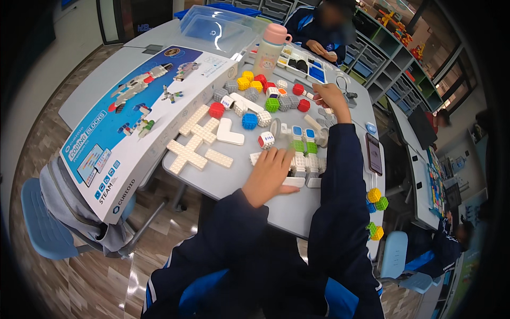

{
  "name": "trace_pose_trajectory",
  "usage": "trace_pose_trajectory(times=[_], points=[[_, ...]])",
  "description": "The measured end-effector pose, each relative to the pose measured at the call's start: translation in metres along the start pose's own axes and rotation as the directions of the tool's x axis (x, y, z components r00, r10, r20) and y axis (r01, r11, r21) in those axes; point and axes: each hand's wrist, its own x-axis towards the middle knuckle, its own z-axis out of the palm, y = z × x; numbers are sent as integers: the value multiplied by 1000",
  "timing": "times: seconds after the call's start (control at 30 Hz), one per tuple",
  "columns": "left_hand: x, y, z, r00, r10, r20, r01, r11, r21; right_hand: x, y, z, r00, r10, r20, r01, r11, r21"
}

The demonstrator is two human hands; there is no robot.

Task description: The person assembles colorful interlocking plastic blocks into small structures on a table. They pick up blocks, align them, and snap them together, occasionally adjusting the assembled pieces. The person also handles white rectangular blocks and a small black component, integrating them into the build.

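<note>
My left hand (pixel 270 175) lies flat on the grey table (pixel 228 183), fingers spread, touching a white studded block assembly (pixel 305 167) topped with green and blue cubes (pixel 304 139). My right hand (pixel 330 98) reaches farther out, fingers pinched on a small white piece (pixel 316 98) near a red cube (pixel 304 105). Loose studded cubes in yellow (pixel 244 82), red (pixel 216 110), green (pixel 272 105), blue (pixel 249 121) and grey lie across the table. White cross-shaped plates (pixel 187 152) rest at the left.
A large blue-and-white kit box (pixel 143 122) leans on the table's left edge. A pink-capped bottle (pixel 269 50), a clear plastic lid (pixel 218 29) and a parts tray (pixel 300 65) stand at the back. A phone (pixel 374 154) lies right. Another person (pixel 319 26) sits opposite.
</note>
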Motion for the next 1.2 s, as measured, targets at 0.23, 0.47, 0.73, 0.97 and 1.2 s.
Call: trace_pose_trajectory(times=[0.23,0.47,0.73,0.97,1.2], points=[[0,-6,0,995,-35,-91,30,998,-54,-178,-39,30,865,-443,-235,425,897,-124],[3,-1,0,994,-9,-109,0,997,-83,-239,26,31,841,-433,-324,334,887,-319],[9,17,6,998,-56,-5,55,996,-73,-229,65,47,890,-366,-270,358,930,-82],[6,12,-2,1000,13,-22,-16,988,-151,-217,66,27,994,104,-27,-65,782,619],[9,14,-10,984,175,-34,-179,968,-178,-228,52,2,938,-81,337,-214,631,746]])
